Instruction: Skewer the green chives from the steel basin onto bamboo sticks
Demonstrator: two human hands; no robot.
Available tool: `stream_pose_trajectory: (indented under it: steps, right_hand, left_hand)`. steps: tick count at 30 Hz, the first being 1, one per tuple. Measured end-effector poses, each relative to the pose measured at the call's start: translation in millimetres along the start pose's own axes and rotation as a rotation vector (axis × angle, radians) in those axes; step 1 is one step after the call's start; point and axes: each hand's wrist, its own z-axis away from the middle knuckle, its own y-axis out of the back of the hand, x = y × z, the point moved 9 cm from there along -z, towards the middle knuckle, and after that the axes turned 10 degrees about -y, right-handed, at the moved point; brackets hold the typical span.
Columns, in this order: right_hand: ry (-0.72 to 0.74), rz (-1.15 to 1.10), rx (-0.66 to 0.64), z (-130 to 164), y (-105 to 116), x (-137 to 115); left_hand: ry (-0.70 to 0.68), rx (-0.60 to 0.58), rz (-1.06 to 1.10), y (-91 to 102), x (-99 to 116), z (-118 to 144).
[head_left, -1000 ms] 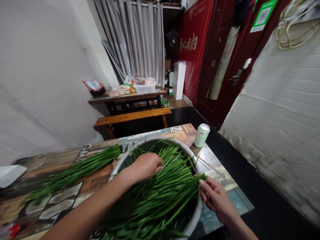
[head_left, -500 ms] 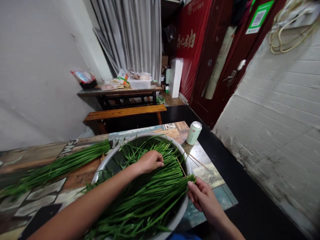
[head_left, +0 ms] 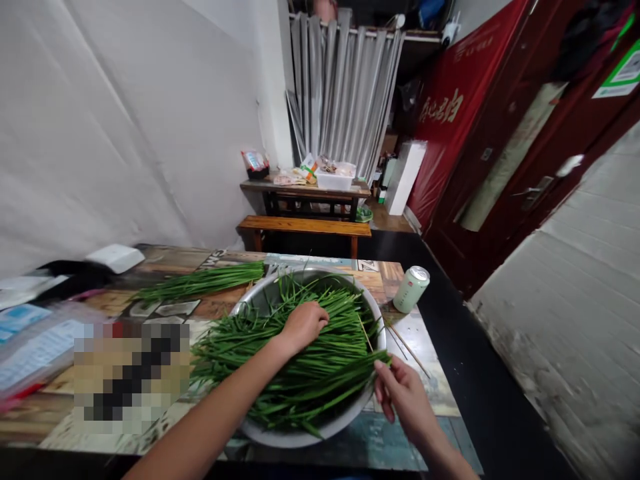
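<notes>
A wide metal basin (head_left: 285, 438) on the table is heaped with long green garlic chives (head_left: 300, 380). My left hand (head_left: 303, 327) reaches over the middle of the heap, its fingers curled together; whatever is between the fingertips is hidden. At the basin's right rim, my right hand (head_left: 404, 395) pinches the ends of some chives between thumb and fingers. Those chives stretch leftward across the heap. A thin pale stalk (head_left: 365, 332) lies on the chives near the right side. Left of the basin, a separate bundle of garlic chives (head_left: 210, 279) rests on the tabletop.
A pale green drink can (head_left: 411, 291) stands beyond the basin's right rim, with thin sticks (head_left: 413, 353) lying nearby. Plastic packaging (head_left: 45, 347) and a white box (head_left: 115, 257) sit at left. A wooden bench (head_left: 305, 227) and another table (head_left: 310, 190) stand farther back.
The view has swung left, bringing the packaging and white box into sight. Both hands keep nearly the same places over the basin, the right one still pinching the chive ends.
</notes>
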Motion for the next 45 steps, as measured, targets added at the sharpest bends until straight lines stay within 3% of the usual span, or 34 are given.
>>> stream_pose_trajectory:
  steps: [4,6,11,15,19,21,23,28,34,45]
  right_hand:
    - [0.188,0.153,-0.032,-29,-3,-52]
    - [0.211,0.159,-0.06,-40,-4,-62]
    - [0.136,0.084,-0.008,-50,6,-36]
    - [0.166,0.042,0.065,-48,10,-34]
    - [0.207,0.053,0.046,-58,-6,-50]
    - [0.216,0.056,0.034,-66,-15,-53]
    - [0.213,0.05,0.04,-73,-21,-51]
    - [0.167,-0.006,0.051,-72,-19,-41]
    - [0.116,-0.035,0.057,-63,-11,-40]
    - [0.106,0.003,-0.019,-58,-23,-44]
  left_hand:
    - [-0.059,0.006,0.127,-8.3,7,-4]
    - [-0.078,-0.035,0.088,-16.8,9,-6]
    - [-0.08,-0.101,-0.002,-28.9,3,-18]
    - [-0.152,-0.071,0.042,-19.6,4,-29]
    - [-0.026,0.097,0.586,1.6,-10,-33]
    - [0.073,0.176,0.845,4.8,-22,-31]
    - [0.132,0.205,0.971,2.9,-29,-30]
    - [0.262,0.231,1.076,-9.7,-39,-28]
    - [0.298,0.199,1.188,-19.9,-34,-34]
    - [0.354,0.327,1.187,-9.7,-47,-32]
